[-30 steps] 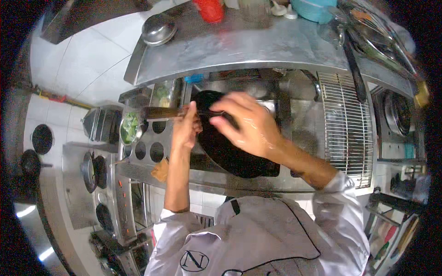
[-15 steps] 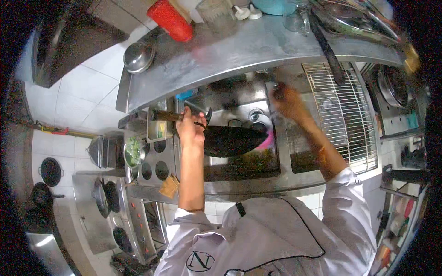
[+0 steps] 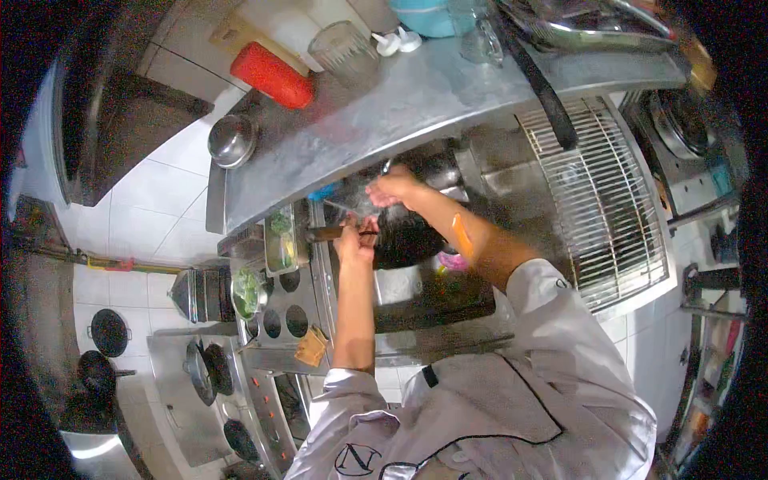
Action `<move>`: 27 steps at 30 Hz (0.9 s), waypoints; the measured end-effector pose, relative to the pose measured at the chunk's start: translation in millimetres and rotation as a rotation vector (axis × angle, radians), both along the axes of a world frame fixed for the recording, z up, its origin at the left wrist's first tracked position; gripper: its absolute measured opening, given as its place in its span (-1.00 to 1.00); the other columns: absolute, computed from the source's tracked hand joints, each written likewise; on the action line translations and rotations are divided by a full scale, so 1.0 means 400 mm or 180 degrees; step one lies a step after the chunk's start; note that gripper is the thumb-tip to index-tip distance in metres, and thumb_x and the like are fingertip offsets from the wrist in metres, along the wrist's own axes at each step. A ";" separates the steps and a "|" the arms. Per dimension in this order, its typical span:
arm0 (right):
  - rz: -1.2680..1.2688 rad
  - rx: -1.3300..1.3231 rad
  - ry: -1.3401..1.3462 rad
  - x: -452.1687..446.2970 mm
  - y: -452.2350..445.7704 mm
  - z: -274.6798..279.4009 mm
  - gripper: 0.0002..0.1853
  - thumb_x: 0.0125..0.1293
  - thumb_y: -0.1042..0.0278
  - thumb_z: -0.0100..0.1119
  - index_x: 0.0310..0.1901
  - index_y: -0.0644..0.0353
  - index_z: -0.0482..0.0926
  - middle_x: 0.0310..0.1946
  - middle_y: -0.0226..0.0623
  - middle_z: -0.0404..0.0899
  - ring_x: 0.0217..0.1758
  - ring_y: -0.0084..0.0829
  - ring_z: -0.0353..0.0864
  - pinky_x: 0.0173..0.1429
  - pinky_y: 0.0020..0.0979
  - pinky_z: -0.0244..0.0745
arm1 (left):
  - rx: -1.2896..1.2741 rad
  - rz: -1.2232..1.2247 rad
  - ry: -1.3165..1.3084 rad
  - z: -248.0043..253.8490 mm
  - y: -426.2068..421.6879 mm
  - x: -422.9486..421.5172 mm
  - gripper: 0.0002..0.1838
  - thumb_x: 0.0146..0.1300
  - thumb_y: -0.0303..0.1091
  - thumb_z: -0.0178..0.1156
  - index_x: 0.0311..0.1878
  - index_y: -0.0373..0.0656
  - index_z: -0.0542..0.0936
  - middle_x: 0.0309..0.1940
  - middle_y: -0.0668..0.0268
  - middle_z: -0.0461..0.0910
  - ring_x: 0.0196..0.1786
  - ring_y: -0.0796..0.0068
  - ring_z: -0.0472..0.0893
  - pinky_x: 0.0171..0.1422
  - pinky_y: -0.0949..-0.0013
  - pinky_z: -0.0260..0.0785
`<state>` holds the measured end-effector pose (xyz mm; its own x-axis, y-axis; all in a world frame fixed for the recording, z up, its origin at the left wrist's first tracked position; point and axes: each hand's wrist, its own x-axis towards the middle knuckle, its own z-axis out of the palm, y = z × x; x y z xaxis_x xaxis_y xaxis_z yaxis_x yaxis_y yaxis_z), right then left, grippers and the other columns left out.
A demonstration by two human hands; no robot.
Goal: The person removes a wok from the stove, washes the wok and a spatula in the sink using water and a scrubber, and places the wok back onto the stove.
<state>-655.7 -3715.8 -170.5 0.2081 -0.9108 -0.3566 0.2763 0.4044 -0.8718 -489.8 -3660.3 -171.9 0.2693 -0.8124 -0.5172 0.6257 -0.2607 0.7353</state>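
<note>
My left hand (image 3: 357, 240) is closed around the wooden handle (image 3: 324, 234) of a dark wok (image 3: 406, 238), which is held over the sink (image 3: 398, 286). My right hand (image 3: 394, 188) is above the wok, close to my left hand, its fingers curled at a metal tap spout (image 3: 386, 166). A pale blur like running water shows beside the fingers. My right forearm covers part of the wok. Something pink (image 3: 453, 260) lies in the sink beside the wok.
A steel shelf (image 3: 352, 144) crosses above the sink, bearing a red bottle (image 3: 272, 76), a glass jar (image 3: 344, 54) and a metal bowl (image 3: 233, 141). To the right lies a wire rack (image 3: 604, 216). Greens fill a bowl (image 3: 249, 293) at left.
My right hand has moved left from the right side of the sink to above the wok. My left hand keeps its hold on the handle. The view has shifted slightly.
</note>
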 end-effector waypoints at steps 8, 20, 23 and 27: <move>0.1282 0.0064 -0.0422 -0.039 -0.038 0.015 -0.66 0.37 0.32 0.10 -0.04 0.48 0.62 -0.16 0.06 0.69 -0.14 -0.18 0.75 0.05 -0.31 0.72 | 0.0241 0.0552 -0.0773 -0.002 -0.055 -0.087 -0.65 0.30 -0.46 0.30 0.12 -0.21 0.47 -0.15 0.24 0.64 -0.28 0.29 0.67 -0.38 0.24 0.56; 0.1130 -0.0782 -0.0102 -0.094 0.012 -0.059 -0.86 0.30 0.50 0.26 -0.18 0.39 0.61 -0.35 -0.15 0.68 -0.25 -0.34 0.75 -0.15 -0.36 0.72 | 0.0396 -0.0088 -0.0228 -0.104 -0.080 0.029 -0.66 0.39 -0.07 0.27 0.03 -0.10 0.51 -0.43 0.22 0.57 -0.53 0.29 0.50 -0.53 0.19 0.32; 0.0896 -0.0877 0.1476 -0.119 -0.055 -0.209 -0.82 0.25 0.33 0.25 -0.32 0.30 0.67 -0.49 -0.18 0.67 -0.39 -0.38 0.72 -0.28 -0.34 0.63 | 0.0730 0.0014 -0.0309 -0.055 -0.024 0.069 -0.65 0.37 0.05 0.27 -0.12 -0.03 0.52 -0.55 0.25 0.46 -0.59 0.34 0.43 -0.57 0.23 0.25; 0.0103 -0.1658 0.3816 -0.194 -0.117 -0.305 -0.56 0.26 -0.01 0.12 -0.13 0.21 0.72 -0.22 0.00 0.72 -0.12 -0.14 0.73 0.04 -0.09 0.62 | 0.0792 -0.0144 -0.0199 0.056 0.047 0.095 -0.61 0.37 0.11 0.24 -0.26 -0.03 0.49 -0.58 0.26 0.42 -0.62 0.35 0.40 -0.54 0.25 0.24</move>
<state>-733.2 -3762.6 -292.5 0.0334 -0.9979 0.0563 -0.7801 -0.0612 -0.6226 -451.7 -3641.3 -149.6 0.2732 -0.6742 -0.6861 0.5646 -0.4651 0.6819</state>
